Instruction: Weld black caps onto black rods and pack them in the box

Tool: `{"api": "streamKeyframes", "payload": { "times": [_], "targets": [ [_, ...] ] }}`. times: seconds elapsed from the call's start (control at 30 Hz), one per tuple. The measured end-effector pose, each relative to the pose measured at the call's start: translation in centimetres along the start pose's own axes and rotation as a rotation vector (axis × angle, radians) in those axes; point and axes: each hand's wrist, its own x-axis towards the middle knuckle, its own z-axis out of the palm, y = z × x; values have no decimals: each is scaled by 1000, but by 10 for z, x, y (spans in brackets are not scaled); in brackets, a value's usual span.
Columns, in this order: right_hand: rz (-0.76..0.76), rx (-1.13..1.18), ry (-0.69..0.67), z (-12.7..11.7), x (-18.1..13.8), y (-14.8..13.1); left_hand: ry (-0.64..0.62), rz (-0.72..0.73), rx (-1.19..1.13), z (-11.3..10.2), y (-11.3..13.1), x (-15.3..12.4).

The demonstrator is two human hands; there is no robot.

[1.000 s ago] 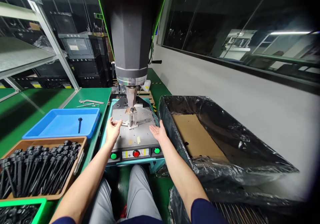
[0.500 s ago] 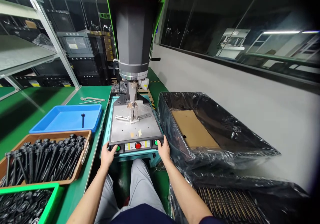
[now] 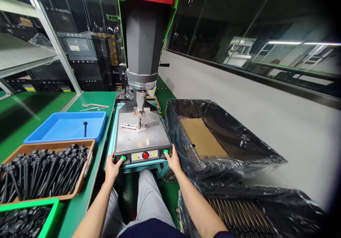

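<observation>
Both my hands grip the front corners of a bench machine's base, which looks like an ultrasonic welder. The thumb of my left hand lies at the lower edge of the left green button, fingers round the corner. My right hand holds the other corner, thumb at the right green button. Between them sits a red button. On the metal plate stands a small clear fixture. The metal horn reaches down to its top; a dark part there is too small to make out.
To the left, a blue tray holds one black bolt-like part. Nearer stand a brown tray of similar parts and a green bin of black pieces. A wrench lies behind. Right: a plastic-lined box with cardboard.
The horn has come down a little towards the fixture. More of both green buttons shows beside my thumbs. My hands stay at the same corners while the view shifts slightly.
</observation>
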Motion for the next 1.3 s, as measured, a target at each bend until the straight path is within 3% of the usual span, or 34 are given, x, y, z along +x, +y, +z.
{"api": "streamKeyframes", "payload": {
  "times": [0.57, 0.83, 1.03, 1.1, 1.17, 1.23, 1.3],
  "targets": [
    [5, -22, 8, 5, -2, 3, -12, -46, -112, 3, -9, 1],
    [-22, -53, -11, 5, 0, 9, -12, -58, -57, -2, 1, 1],
    [-13, -4, -4, 4, -1, 7, -49, -72, -142, -6, 7, 6],
    [1, 32, -7, 3, -1, 8, -13, -116, -124, -8, 15, 7],
    [9, 87, -12, 1, 2, 8, 107, -172, -67, -10, 30, 10],
    [38, 148, -14, -2, 8, 7, 228, -181, -34, -10, 52, 15],
    [93, 188, 36, -7, 18, 0, 245, -122, -64, -7, 81, 23]
  ]
}}
